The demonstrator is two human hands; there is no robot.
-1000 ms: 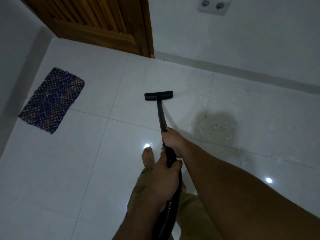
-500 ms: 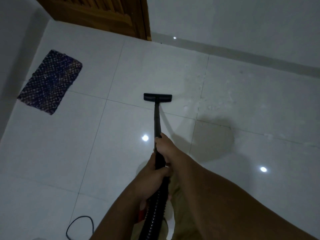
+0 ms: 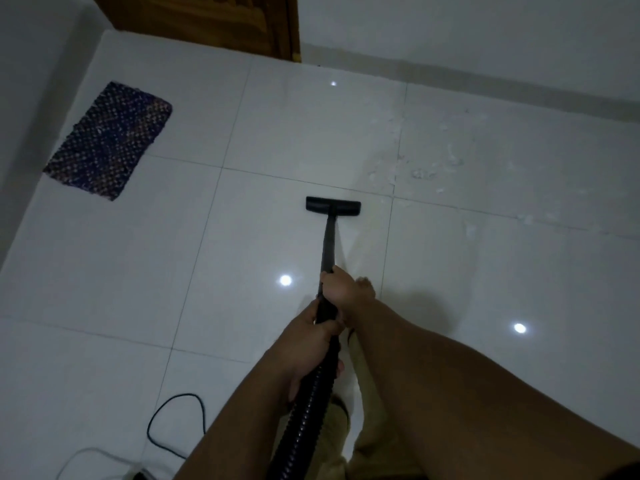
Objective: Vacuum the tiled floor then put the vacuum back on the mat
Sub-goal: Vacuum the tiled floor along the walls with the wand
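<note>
Two hands (wand [image 3: 327,242] pointing doorward)

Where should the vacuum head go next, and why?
Probably forward and to the right: the floor nozzle sits on clean tile, while pale debris is scattered just beyond it. Both the left hand and right hand grip the wand, ready to push.

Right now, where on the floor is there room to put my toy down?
The white tiles between the woven mat and the vacuum head are bare, and so is the stretch up to the wooden door. It's messier on the right, where white scraps lie past the head, and near the bottom left, where a black cord loops.
</note>
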